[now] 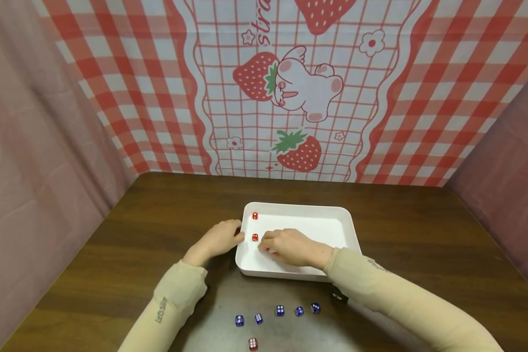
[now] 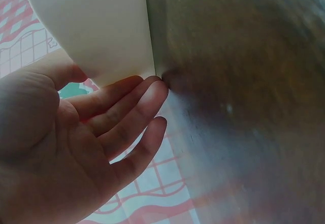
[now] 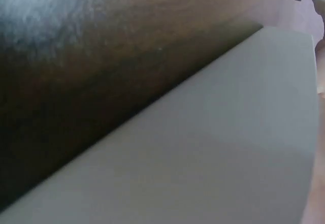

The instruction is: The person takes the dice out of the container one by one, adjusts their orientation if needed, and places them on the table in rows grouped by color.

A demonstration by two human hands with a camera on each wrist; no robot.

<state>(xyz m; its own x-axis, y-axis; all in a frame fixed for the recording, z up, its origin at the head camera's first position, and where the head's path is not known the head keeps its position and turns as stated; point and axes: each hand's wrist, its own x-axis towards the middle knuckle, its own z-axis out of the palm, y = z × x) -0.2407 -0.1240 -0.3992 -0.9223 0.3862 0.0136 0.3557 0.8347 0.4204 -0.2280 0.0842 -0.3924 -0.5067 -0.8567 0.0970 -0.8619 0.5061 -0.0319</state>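
Note:
A white tray (image 1: 290, 277) stands on the table. Inside it, my right hand (image 1: 292, 247) pinches a red die (image 1: 267, 249) low near the tray floor; the fingers partly cover it. Two more red dice lie along the tray's left side, one red die (image 1: 255, 215) near the back corner and another red die (image 1: 255, 237) in front of it. My left hand (image 1: 220, 238) rests at the tray's left wall. In the left wrist view the relaxed fingers (image 2: 134, 104) touch the wall from outside, with the thumb by the rim.
Several blue dice (image 1: 280, 310) lie in a loose row in front of the tray. Nearer the front edge sits another red die (image 1: 253, 343). A small dark object (image 1: 339, 296) lies partly hidden under the right forearm. A strawberry-patterned cloth (image 1: 299, 98) hangs behind the table (image 1: 405, 220).

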